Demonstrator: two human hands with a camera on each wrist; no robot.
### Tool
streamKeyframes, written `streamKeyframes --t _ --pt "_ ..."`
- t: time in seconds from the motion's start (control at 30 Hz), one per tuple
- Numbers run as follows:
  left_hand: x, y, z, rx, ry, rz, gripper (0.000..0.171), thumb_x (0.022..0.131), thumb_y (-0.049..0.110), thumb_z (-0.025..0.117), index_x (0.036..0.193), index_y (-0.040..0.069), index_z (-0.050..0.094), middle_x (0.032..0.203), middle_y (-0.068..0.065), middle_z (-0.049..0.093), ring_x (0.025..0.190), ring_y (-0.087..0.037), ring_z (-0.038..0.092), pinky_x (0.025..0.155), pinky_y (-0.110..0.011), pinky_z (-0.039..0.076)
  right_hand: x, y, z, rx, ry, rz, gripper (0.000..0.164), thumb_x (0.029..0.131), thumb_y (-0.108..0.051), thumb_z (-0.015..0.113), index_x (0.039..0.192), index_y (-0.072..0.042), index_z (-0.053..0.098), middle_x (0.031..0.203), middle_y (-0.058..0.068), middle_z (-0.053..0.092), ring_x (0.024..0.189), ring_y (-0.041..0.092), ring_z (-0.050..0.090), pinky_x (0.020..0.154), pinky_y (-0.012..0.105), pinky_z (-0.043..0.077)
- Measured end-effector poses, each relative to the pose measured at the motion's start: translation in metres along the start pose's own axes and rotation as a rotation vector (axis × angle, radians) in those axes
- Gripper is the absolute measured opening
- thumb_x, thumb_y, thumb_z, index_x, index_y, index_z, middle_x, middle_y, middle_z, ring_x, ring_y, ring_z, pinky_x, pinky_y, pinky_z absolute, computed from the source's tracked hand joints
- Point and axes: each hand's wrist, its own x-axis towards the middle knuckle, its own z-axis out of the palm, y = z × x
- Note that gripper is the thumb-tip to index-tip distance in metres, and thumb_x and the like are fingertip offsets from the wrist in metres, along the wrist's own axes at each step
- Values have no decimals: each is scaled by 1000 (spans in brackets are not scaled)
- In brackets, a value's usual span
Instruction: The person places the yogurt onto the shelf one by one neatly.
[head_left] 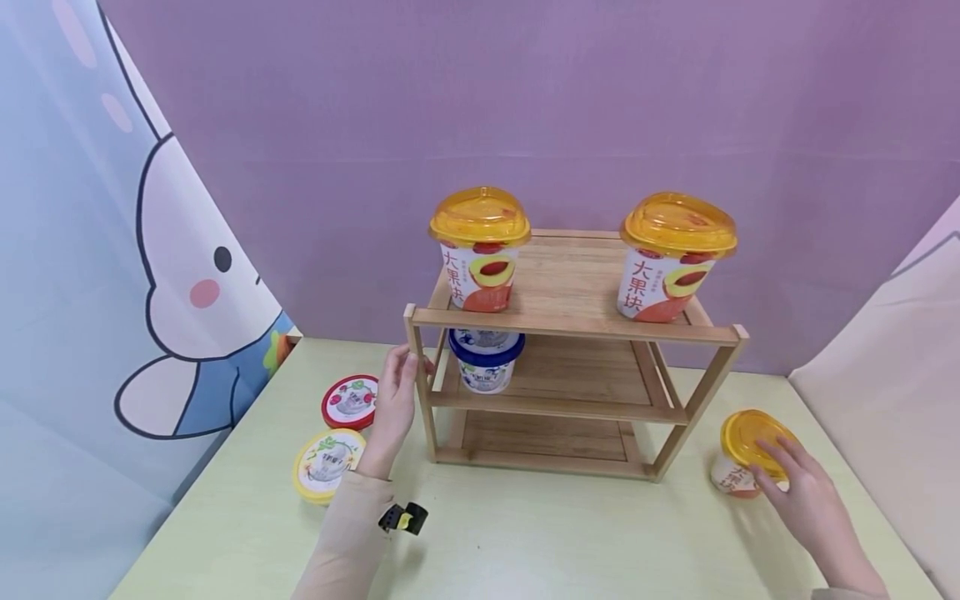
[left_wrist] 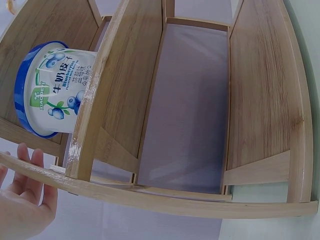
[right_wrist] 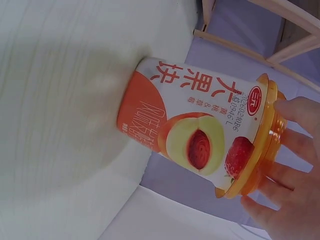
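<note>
My left hand grips the left front post of a three-tier wooden rack, its fingers passing behind the wood in the left wrist view. On the middle tier, near that post, is a blue-lidded blueberry yogurt cup. Over to the right of the rack, my right hand holds an orange-lidded fruit yogurt cup by its lid, fingers spread around the rim. This cup is at the tabletop, its label with peach and strawberry facing the right wrist camera. Two matching cups, one left and one right, stand on the top tier.
A red-lidded cup and a yellow-lidded cup stand on the pale table left of the rack, partly behind my left arm. A purple backdrop rises behind, with a cartoon-printed cloth at left.
</note>
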Motion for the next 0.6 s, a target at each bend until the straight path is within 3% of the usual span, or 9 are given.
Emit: streamKeyframes --t 0.37,0.6 --pt "1 -1 0 2 8 4 31 96 18 35 114 -6 41 86 -5 53 88 -22 51 86 -35 36 3 -10 7 -87 27 94 32 74 -4 64 102 8 55 104 37 44 87 51 40 71 60 31" --pt "1 -1 0 -10 1 16 31 96 18 35 114 -7 40 86 -6 53 87 -20 51 85 -35 36 5 -17 14 -186 60 107 30 73 -10 66 98 6 57 94 36 45 78 48 40 61 54 33"
